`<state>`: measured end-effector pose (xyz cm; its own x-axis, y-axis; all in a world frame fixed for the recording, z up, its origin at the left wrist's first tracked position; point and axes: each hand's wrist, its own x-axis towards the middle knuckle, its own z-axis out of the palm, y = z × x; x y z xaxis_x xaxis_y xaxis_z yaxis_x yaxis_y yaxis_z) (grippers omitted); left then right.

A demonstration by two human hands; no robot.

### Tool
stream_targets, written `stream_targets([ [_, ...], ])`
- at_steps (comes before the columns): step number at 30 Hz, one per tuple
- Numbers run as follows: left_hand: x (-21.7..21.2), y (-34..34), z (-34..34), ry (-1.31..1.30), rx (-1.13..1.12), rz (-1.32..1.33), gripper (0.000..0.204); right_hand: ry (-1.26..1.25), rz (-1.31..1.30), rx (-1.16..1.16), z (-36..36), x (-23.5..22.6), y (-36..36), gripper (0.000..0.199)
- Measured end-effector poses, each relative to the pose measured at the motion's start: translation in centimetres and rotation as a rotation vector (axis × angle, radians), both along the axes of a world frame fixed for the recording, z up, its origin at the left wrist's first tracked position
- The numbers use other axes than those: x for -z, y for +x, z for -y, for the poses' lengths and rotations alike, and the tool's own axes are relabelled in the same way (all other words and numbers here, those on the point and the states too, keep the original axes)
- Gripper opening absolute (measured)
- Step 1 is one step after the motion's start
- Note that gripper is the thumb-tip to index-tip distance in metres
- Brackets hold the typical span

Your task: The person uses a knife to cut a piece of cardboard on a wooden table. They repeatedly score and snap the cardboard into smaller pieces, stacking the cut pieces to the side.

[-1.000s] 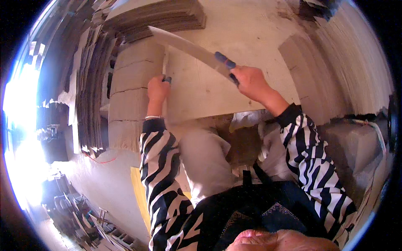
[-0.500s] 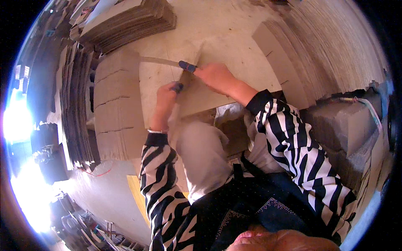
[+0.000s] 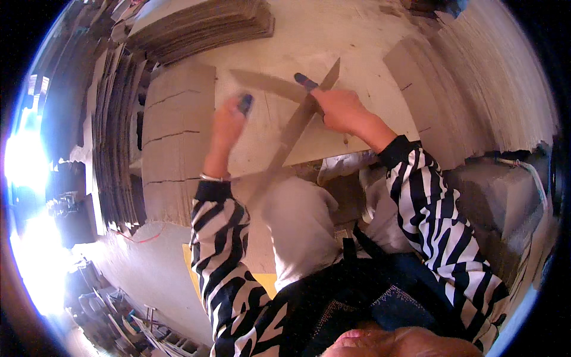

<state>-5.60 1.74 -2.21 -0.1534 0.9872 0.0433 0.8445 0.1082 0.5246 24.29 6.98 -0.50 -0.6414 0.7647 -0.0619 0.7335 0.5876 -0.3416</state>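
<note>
Two narrow brown cardboard strips cross at my right hand, which is closed around the crossing. One long strip slants from upper right down toward my lap, its lower end blurred. The other strip reaches left over the pale tabletop. A dark cover sits on a fingertip of the right hand. My left hand is raised to the left of the strips, apart from them, with a dark cover on one fingertip. Its fingers are smeared by motion, so what they do is unclear.
Slotted cardboard pieces stand stacked on the left, with an upright bundle beyond. Another stack lies at the back left. A large cardboard stack borders the right side. Grey blocky bundles sit below it.
My left hand has moved away from the strips, up and to the left. The crossed strips now show more plainly in my right hand. The whole view has shifted slightly.
</note>
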Motion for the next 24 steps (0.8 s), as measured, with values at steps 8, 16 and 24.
stream_targets([
  [8, 0.1, -7.9, 0.7, -0.028, -0.54, -0.972, 0.039, 0.084, -0.037, 0.056, -0.5, 1.2, 1.0, 0.055],
  [16, 2.0, -5.2, 2.3, -0.188, -0.426, -0.271, 0.03, 0.295, -0.406, -0.159, 0.4, 2.5, -1.2, 0.051],
  [24, 5.9, -0.7, 2.0, -0.049, -0.441, 0.705, 0.035, 0.245, -0.213, -0.107, 0.8, 2.2, -1.2, 0.027],
])
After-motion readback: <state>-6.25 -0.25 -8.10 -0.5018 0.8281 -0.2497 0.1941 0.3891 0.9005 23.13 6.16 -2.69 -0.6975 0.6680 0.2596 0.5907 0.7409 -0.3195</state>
